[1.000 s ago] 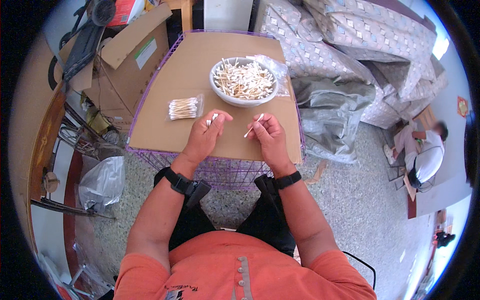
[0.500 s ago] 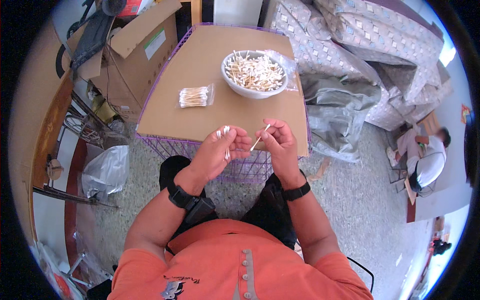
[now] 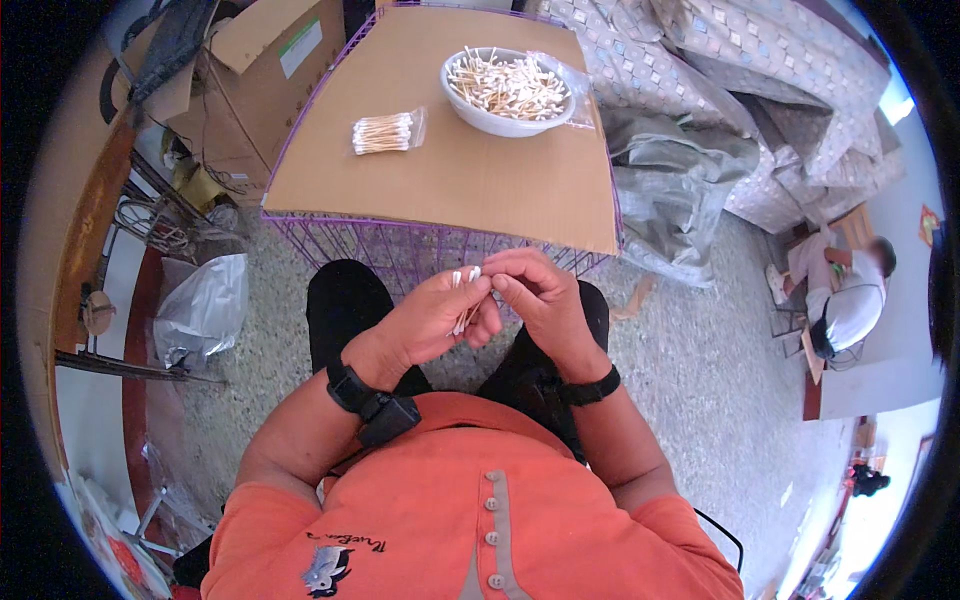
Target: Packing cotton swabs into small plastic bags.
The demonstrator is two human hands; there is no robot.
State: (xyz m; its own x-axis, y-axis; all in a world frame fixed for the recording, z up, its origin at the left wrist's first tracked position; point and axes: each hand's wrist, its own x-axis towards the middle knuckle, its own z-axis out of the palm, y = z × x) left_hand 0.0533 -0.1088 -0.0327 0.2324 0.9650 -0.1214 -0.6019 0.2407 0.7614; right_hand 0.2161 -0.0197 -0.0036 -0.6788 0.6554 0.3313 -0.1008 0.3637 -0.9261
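A small bunch of cotton swabs [image 3: 463, 300] was pinched in the curled fingers of the left hand [image 3: 440, 318], over the lap. The right hand [image 3: 535, 295] was closed on the same bunch, fingertips pressed together at its tips. Gathering seemed in hand; evening the ends would likely be called for. Beyond the fingers, on the desk [image 3: 450, 180], a bagged swab bundle [image 3: 385, 131] and a white bowl [image 3: 507, 90] of swabs were seen.

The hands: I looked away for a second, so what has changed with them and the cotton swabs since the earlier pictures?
Both hands drew back off the cardboard tabletop toward the lap. The left hand now grips a small bunch of cotton swabs, and the right hand pinches at their tips. A second ago each hand held a swab apart over the tabletop. The bowl of swabs and the bagged bundle lie as before.
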